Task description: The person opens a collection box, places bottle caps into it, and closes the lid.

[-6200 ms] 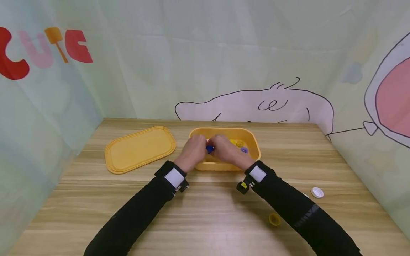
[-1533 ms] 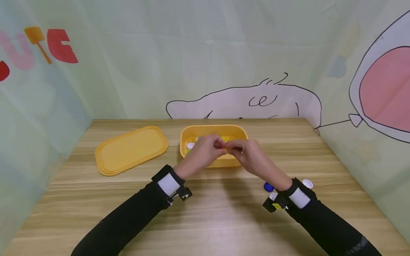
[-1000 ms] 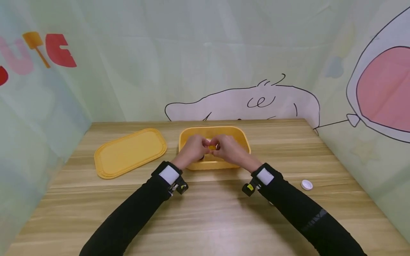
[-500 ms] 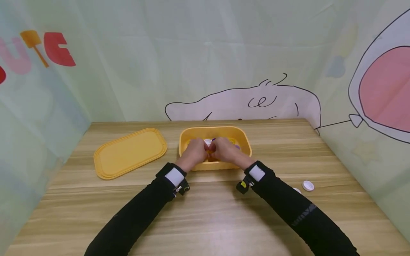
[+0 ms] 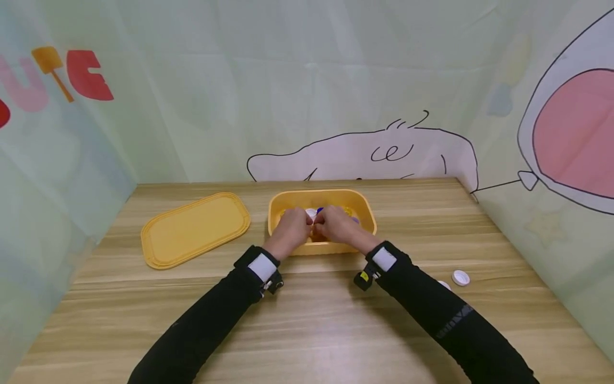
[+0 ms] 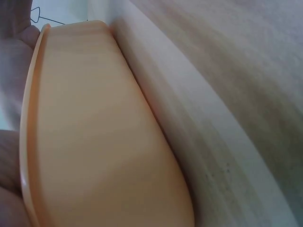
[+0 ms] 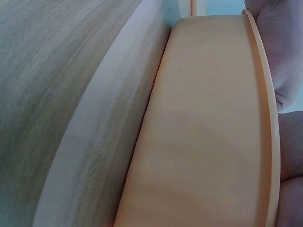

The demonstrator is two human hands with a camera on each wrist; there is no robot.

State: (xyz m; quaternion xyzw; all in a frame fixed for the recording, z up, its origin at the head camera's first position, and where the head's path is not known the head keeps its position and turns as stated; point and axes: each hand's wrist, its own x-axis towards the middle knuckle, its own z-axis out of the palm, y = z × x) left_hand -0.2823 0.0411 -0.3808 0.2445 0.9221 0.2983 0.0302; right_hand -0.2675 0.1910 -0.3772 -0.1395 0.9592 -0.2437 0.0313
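Note:
In the head view, both hands reach over the near rim of an orange-yellow plastic box (image 5: pixel 364 205). My left hand (image 5: pixel 290 228) and right hand (image 5: pixel 338 226) have curled fingers, with the fingertips almost meeting low in the box. What lies between the fingertips is hidden, so I cannot tell whether they hold anything. Beyond the fingers show a white cap (image 5: pixel 311 212), a bit of a blue cap (image 5: pixel 320 210), something yellow (image 5: pixel 347 211) and a purple cap (image 5: pixel 355 220). Both wrist views show mostly the box's outer wall (image 6: pixel 90 123), with parts of the hands above its rim.
A flat orange-yellow lid (image 5: pixel 194 229) lies left of the box on the wooden table (image 5: pixel 307 320). Right of the box rests a white cap (image 5: pixel 461 278), beside another white cap (image 5: pixel 444 285) half covered by the right sleeve. A printed cloth (image 5: pixel 201 106) hangs behind the table.
A second and a half ago the hands met higher, with the right arm farther right; they have since lowered into the box. The blue cap then seen on the table is out of sight.

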